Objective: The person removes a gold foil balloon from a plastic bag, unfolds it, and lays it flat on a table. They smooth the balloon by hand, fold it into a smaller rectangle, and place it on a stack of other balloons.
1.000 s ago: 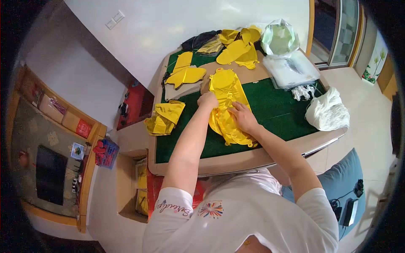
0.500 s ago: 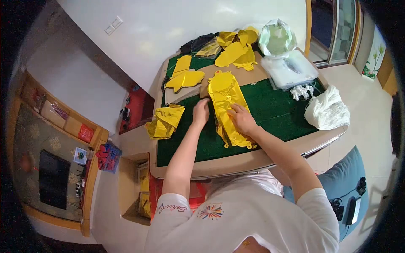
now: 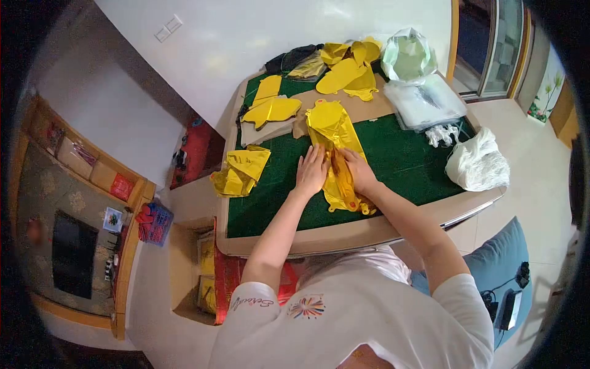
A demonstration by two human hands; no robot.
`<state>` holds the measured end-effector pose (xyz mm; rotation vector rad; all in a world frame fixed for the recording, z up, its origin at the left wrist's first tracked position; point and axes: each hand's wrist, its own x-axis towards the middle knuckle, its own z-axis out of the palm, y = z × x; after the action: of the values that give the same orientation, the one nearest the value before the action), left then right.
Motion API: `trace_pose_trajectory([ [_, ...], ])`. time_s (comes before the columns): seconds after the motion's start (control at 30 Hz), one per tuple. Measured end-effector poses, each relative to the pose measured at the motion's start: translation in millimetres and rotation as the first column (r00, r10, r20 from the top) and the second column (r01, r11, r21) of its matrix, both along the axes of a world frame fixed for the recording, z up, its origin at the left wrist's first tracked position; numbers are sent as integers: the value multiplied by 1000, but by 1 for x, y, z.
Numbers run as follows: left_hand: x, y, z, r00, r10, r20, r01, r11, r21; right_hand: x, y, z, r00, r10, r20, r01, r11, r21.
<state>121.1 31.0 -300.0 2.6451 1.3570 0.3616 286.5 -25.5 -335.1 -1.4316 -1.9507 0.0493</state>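
A flat, shiny yellow foil balloon [image 3: 327, 117] lies lengthwise on the green tabletop, with small tabs at its ends. Its middle is creased, and a darker gold fold runs down its near half. My left hand [image 3: 311, 172] rests on the balloon's left edge, fingers stretched out and lying flat. On the other side, my right hand [image 3: 358, 173] has its fingers bent at the raised fold, gripping the foil; the fingertips are partly hidden. Left of my left hand sits a folded yellow foil piece [image 3: 243, 172].
More yellow foil pieces [image 3: 344, 75] lie at the back beside an open plastic bag [image 3: 409, 58]. Clear plastic sleeves [image 3: 424, 101] and a bundle of white string [image 3: 478, 161] are on the right. A yellow piece [image 3: 270, 112] lies on cardboard at the left.
My left hand has moved right, from beside the balloon onto its left edge. The foil between my hands is now gathered into a raised fold.
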Motion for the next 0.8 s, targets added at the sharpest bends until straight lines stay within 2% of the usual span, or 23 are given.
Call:
trace_pose_trajectory([
  [0.07, 2, -2, 1, 994, -31, -108, 37, 998, 54, 1, 3, -7, 1000, 1, -7, -1, 1000, 2],
  [0.23, 3, -4, 5, 990, -24, -141, 28, 999, 24, 1, -3, 2, 1000, -24, 18, 24, 999, -29],
  [0.3, 2, -4, 3, 991, -21, -135, 24, 999, 20, 0, -10, 11, 993, -10, -121, 3, 998, -55],
  [0.43, 2, -4, 0, 991, -14, -133, 18, 1000, 26, 0, -10, 22, 1000, 17, -18, -18, 999, -32],
  [0.5, 1, -3, 1, 992, -8, -123, 11, 1000, 25, 4, -7, 31, 944, -57, -326, 30, 996, -86],
  [0.53, 1, -3, 1, 993, -11, -114, 13, 1000, 20, 9, -3, 38, 947, -52, -316, 26, 996, -85],
  [0.6, 1, -5, 1, 995, -10, -101, 12, 1000, 12, 18, 1, 53, 917, -77, -392, 104, 993, 48],
  [0.63, 2, -4, 2, 994, -7, -109, 8, 1000, 1, 17, -1, 58, 918, -75, -389, 101, 994, 47],
  [0.7, 2, -4, 2, 993, -8, -119, 7, 1000, -8, 13, -7, 67, 969, -72, -234, 86, 995, 52],
  [0.73, 1, -5, 1, 994, -11, -106, 11, 1000, 5, 11, -12, 71, 981, -15, -195, 8, 999, -36],
  [0.77, 1, -5, 0, 996, -13, -93, 15, 1000, 17, 9, -15, 68, 981, -13, -192, 7, 999, -33],
  [0.8, 0, -5, 0, 996, -11, -90, 13, 1000, 19, 8, -17, 61, 1000, 6, 22, -7, 1000, 22],
])
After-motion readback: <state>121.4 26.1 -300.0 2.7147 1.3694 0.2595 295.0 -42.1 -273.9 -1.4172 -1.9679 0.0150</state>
